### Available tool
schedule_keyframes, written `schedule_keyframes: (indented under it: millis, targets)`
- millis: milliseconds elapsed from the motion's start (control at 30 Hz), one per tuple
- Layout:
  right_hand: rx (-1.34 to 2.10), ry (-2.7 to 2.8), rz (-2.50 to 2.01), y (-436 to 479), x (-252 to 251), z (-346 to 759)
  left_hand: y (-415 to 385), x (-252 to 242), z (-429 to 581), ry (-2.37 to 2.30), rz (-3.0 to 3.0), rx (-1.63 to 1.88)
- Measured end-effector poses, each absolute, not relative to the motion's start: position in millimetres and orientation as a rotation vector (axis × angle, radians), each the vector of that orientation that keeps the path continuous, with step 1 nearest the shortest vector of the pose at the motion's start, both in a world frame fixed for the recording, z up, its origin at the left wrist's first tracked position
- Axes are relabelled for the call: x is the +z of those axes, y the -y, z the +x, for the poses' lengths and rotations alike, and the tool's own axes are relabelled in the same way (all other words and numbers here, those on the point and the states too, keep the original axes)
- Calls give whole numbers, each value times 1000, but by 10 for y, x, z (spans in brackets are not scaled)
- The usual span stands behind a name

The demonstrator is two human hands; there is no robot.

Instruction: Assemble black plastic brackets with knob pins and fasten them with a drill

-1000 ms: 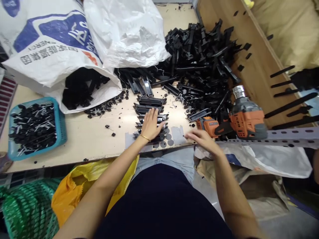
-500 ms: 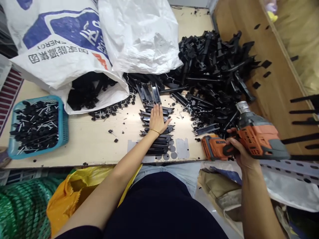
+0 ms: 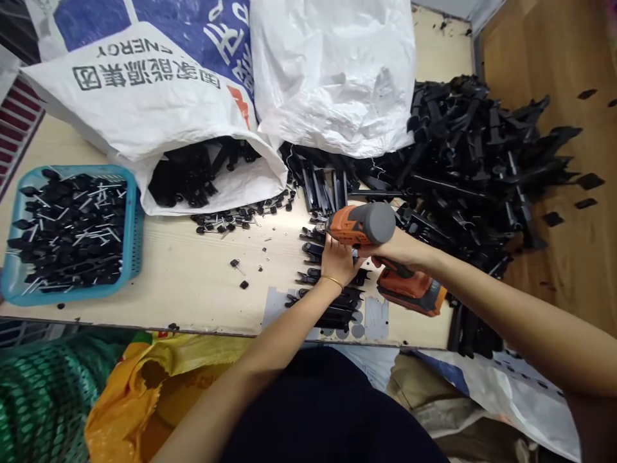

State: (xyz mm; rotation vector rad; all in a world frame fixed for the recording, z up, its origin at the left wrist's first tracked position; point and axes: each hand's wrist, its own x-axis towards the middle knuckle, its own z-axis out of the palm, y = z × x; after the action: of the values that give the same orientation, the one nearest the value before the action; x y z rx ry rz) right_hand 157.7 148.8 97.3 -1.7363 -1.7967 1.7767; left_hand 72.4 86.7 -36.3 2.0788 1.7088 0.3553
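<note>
My left hand (image 3: 336,262) lies palm down on a row of slim black plastic parts (image 3: 337,310), its thumb spread to the side. Its fingertips are partly covered by the orange and grey cordless drill (image 3: 359,226). My right hand (image 3: 403,249) is wrapped round the handle of that drill, whose battery (image 3: 409,290) hangs low on the right. The drill's nose points left and away, just above the far end of the row; its tip is hard to make out. More long black parts (image 3: 324,188) lie just beyond.
A blue basket (image 3: 136,241) full of black-headed pins stands at the left. White woven sacks (image 3: 332,77) lie at the back, one open with black parts inside. Black parts pile up (image 3: 482,154) at the right beside a wooden board (image 3: 540,58). Small black-headed pieces (image 3: 226,222) are scattered about.
My right hand has brought the drill left from the table's right side to above the row, beside my left hand. My left hand stays on the parts. The view has shifted.
</note>
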Motion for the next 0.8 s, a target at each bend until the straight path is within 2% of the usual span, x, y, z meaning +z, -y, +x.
schedule_keyframes:
  millis: [200,300,600,800]
  targets:
    - [1643,2231,-1751,-1747,1029,1372,-887,-290,701,-1662,2041,305]
    - [1626,2332,-1903,-1838,1137,1205,-878,-257,695,-1691,2066,303]
    - [1749,2327,-1927,-1649,1400,1152,-857,-388,719,-1718,2062,410]
    - [1917,2244,-1858,-1473,1285,1155,-809,-495,791,-1741,1858,421]
